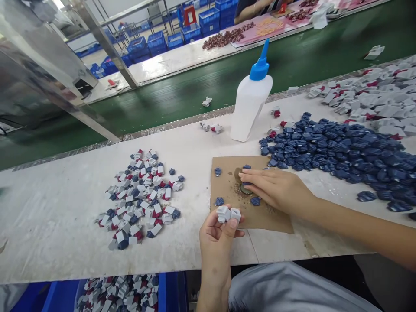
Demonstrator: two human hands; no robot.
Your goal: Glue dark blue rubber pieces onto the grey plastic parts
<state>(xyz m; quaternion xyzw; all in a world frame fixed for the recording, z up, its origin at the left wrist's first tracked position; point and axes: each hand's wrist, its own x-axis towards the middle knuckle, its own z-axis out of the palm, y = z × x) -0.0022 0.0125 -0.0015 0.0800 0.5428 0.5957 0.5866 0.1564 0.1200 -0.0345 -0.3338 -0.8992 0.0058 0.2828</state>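
My left hand (217, 234) is closed round two small white plastic parts (228, 214), held just above the near edge of a brown cardboard square (273, 219). My right hand (276, 188) lies on that cardboard, fingers pressed together on a small dark blue part (246, 185) at a patch of glue. A few loose blue parts (219, 201) lie on the cardboard around it.
A white glue bottle with a blue nozzle (250, 104) stands behind the cardboard. A heap of blue parts (341, 149) and a heap of white parts (373, 97) lie right. Assembled white-blue-red pieces (143, 197) are piled left. A blue bin (120, 294) sits below the table edge. A green conveyor belt (195, 91) runs behind.
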